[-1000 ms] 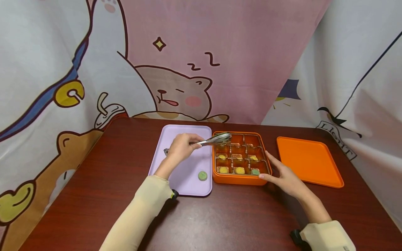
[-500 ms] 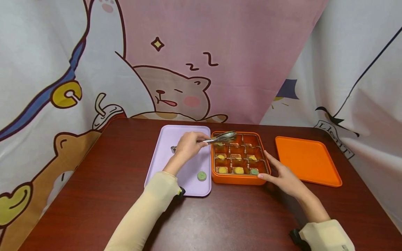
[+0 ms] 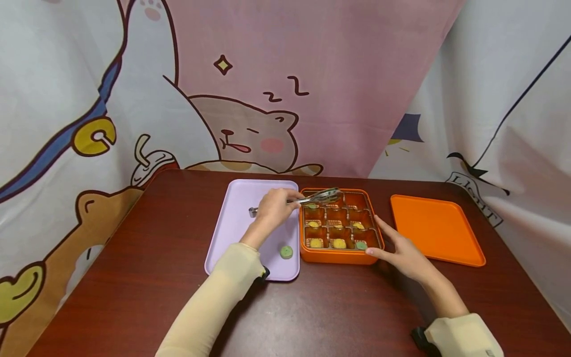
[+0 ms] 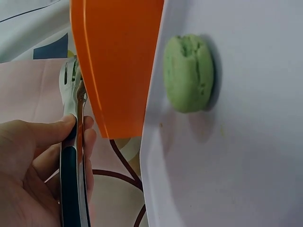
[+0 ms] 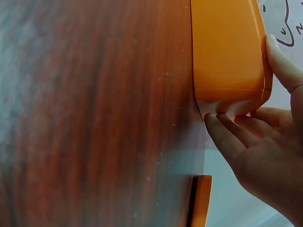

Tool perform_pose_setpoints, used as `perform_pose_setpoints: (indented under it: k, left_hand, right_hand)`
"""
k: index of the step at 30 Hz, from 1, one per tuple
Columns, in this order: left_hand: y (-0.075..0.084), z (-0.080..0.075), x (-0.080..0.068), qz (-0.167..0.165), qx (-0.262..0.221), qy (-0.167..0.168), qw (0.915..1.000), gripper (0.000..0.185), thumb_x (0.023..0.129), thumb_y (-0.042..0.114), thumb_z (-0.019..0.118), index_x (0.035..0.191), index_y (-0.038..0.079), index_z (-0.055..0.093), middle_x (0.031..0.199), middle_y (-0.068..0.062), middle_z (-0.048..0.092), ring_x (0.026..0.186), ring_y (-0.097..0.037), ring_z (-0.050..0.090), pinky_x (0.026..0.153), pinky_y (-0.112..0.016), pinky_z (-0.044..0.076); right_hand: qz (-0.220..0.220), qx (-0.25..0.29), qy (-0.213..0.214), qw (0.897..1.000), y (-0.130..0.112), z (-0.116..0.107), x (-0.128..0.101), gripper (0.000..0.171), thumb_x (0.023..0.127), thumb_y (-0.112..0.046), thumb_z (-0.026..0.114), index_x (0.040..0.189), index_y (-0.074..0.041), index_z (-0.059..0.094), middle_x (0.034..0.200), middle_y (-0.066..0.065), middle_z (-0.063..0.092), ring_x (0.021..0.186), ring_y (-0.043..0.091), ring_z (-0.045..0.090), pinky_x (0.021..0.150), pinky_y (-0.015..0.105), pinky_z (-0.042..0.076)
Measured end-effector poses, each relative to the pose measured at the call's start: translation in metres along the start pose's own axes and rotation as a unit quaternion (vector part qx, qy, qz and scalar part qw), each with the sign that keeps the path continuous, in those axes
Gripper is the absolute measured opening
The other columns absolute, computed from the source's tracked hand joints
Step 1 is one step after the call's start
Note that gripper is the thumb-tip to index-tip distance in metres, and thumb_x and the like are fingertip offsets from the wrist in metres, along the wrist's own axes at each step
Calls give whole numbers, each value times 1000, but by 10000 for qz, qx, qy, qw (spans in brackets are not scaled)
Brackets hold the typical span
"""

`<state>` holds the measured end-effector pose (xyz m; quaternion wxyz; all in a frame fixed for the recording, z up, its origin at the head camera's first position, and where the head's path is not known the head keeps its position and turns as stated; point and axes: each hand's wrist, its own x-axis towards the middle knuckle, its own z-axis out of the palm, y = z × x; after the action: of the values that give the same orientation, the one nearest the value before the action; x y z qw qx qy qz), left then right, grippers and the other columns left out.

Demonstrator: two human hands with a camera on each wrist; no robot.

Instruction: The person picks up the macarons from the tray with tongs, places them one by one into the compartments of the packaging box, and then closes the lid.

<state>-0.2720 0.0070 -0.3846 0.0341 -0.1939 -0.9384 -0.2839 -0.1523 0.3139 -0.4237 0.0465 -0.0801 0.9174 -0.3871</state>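
Gripping slim metal tongs (image 3: 312,199), square orange box (image 3: 339,255)

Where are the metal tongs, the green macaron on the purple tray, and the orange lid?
tongs (image 3: 318,197), head view, on the metal tips over the box.
green macaron (image 4: 188,73), left wrist view, on its rounded side.
orange lid (image 3: 434,228), head view, on the middle of its flat top.

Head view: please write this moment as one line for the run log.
left hand: grips tongs over orange box back row | right hand: steadies box corner | green macaron: on purple tray
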Motion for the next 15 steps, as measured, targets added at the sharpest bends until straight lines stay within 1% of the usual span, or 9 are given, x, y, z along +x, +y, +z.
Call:
perform_pose_setpoints:
  k: [7,15]
  left_hand:
    - [1,2,1,-68,161,-15,9998,23,85,29,69,108,30,71,107,7,70,85,-15,64,66,-31,46]
    - [3,1,-1,-128,151,-186,9996,28,85,29,69,113,29,69,116,4,67,99,-23,64,73,-36,48]
  right_hand:
    - [39,7,4,10000,0,0,0,90,86,-38,67,152,-16,12,153,23,20,134,50,23,97,70,22]
    - [-38,-24,27,10000,1,1,-1,89,86,-37,67,152,-16,12,152,23,22,134,50,24,96,70,23]
